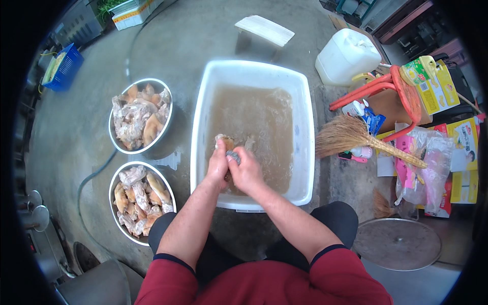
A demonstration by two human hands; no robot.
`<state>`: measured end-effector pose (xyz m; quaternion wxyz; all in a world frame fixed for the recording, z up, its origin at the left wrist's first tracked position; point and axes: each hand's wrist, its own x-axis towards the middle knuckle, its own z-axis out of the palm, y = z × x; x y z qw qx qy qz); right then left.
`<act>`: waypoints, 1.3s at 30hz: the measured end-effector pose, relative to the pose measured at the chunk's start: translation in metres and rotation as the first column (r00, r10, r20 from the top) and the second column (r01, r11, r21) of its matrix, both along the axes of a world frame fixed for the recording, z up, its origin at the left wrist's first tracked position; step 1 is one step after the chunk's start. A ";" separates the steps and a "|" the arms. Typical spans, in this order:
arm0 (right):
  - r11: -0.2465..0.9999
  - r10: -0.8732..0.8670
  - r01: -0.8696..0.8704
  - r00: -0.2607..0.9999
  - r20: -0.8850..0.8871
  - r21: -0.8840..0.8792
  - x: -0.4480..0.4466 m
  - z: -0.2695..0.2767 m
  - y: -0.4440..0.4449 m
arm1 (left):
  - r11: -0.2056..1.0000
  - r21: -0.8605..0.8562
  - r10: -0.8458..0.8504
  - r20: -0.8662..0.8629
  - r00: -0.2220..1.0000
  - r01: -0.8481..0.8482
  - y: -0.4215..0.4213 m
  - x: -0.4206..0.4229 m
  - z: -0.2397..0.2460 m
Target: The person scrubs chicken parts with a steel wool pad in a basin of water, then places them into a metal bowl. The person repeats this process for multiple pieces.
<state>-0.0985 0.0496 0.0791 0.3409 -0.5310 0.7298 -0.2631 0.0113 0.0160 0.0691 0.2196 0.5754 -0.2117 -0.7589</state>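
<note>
Both my hands meet above the murky water of a white plastic tub (253, 72), near its lower left part. My left hand (217, 162) is closed around a piece of meat (223, 141), whose pale, yellowish end shows above the fingers. My right hand (246, 169) grips a grey scouring pad (233, 156) against that piece. Left of the tub, a round metal basin (170, 110) holds pale and yellowish meat pieces, perhaps pig's trotters. A second metal basin (113, 206) with similar pieces stands nearer to me, by my left knee.
At right lie a straw broom (343, 135), a red stool (406, 95), a white jerrycan (347, 53), packaging and a round metal lid (396, 244). A small white-topped bench (265, 29) stands beyond the tub. A hose (82, 187) curves along the floor at left, below a blue basket (68, 68).
</note>
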 end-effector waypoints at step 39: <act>0.947 -0.262 0.299 0.929 0.261 -0.116 -0.016 -0.006 0.005 | 0.932 0.237 -0.040 -0.683 0.729 0.273 0.000 0.002 -0.049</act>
